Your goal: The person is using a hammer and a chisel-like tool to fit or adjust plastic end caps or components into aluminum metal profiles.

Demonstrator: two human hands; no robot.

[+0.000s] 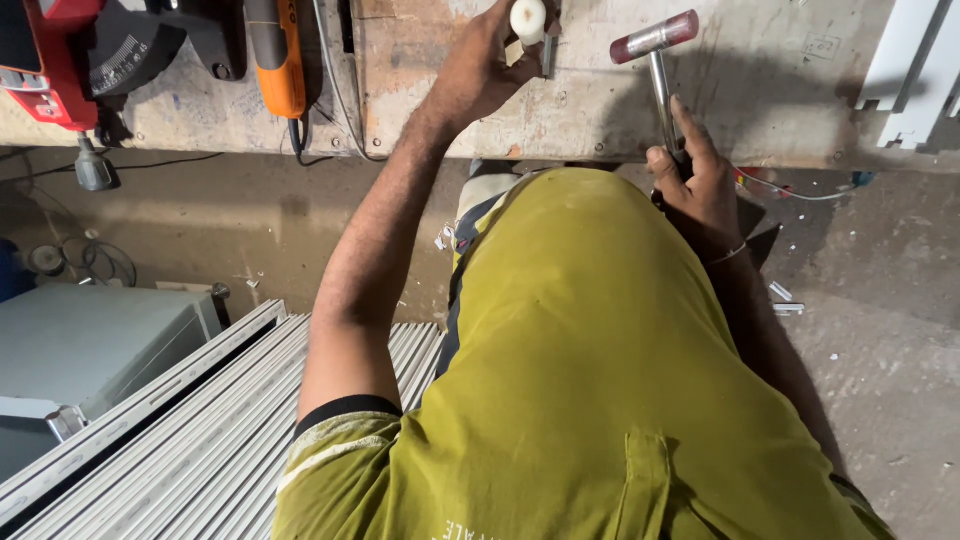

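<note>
Worn, stained wooden surface [600,100] runs across top of view. Near its left end: red power tool [45,60] w/ black angle gauge, partly cut off, and an orange-black corded tool [277,55] lying beside it, cable dropping over the near edge. White profile pieces [915,65] at the right end, cut off by frame. Below the surface, on the floor: stack of grey-white ribbed profiles [200,430] at lower left, grey box [80,350] beside them, small scraps on concrete at right. Person's olive-yellow shirt [600,400] fills the centre and blocks much of the near edge.

Left hand [480,65] closed around a white rounded piece [528,22] at the far part of the surface, mid-width; piece looks smooth, plastic-like, top cut off by frame. Thin metal bit just beside it, can't tell what it is.

Right hand [700,195] wrapped shut on handle of a mallet [655,38], at the near edge, index finger stretched up along the shaft. Mallet: dark red translucent head w/ pale end caps, metal shaft, head just right of white piece, not touching. Grip end hidden by the fingers.
</note>
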